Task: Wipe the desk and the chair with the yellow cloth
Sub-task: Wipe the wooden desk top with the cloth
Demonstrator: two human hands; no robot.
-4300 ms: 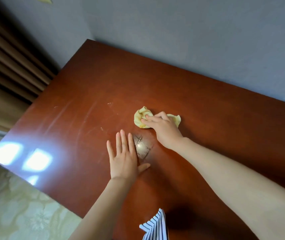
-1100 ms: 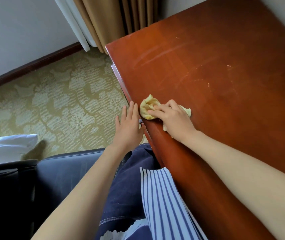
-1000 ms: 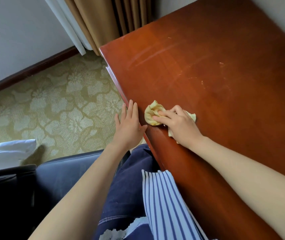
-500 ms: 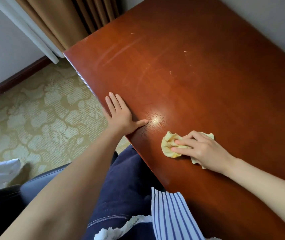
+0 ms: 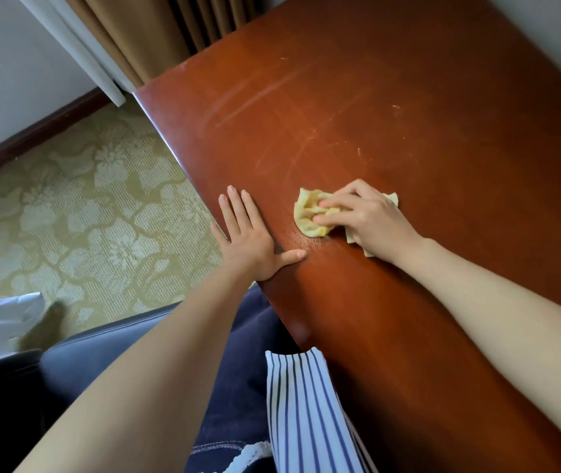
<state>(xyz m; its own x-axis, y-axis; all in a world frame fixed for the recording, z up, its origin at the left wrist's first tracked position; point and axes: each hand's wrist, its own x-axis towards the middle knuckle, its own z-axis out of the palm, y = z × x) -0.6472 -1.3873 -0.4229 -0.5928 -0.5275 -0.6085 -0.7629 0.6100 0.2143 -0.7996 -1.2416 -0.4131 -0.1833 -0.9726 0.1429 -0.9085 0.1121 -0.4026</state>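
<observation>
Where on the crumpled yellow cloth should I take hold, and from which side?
Pinch the bunched lobe of the crumpled yellow cloth that sticks out left of the right hand, coming down from above. Its folds stand up off the brown wooden desk; the corners showing past the hand's other sides lie flat and thin.
</observation>
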